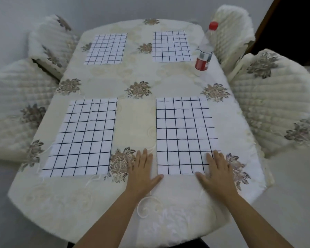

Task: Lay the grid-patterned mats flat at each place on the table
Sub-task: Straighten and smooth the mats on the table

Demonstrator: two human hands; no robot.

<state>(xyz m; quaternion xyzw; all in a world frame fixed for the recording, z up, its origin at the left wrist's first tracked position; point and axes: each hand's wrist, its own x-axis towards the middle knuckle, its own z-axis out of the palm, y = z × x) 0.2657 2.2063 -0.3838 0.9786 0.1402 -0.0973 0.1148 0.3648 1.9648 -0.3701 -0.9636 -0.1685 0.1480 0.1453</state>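
From the head view, both hands lie flat and released at the near end of the table (168, 221), holding nothing. The left hand (142, 169) rests palm down on the cream flowered tablecloth (136, 122), its fingers straight and close together. It lies just beside the left edge of the near-right mat (184, 133), and its thumb stretches out toward that mat's near left corner. The right hand (216, 170) is also flat, with straight fingers lying on the mat's near right corner and the thumb spread leftward along its near edge.

The near-right mat lies flat, white with a dark grid. The near-left mat (82, 136) lies flat beside it, well apart, with a strip of bare cloth between them. At the far end, the far-left mat (106, 49) shows slight ripples, and the far-right mat (171, 46) lies smooth.

A clear bottle (204, 49) with a red cap and red label stands upright near the table's right edge, just beside the far-right mat's right edge; whether they touch I cannot tell.

Quilted, flower-printed chairs ring the table: the near-left chair (11, 104), the far-left chair (48, 43), the far-right chair (231, 29) and the near-right chair (276, 104). Nothing lies on any mat except the right hand's fingers.
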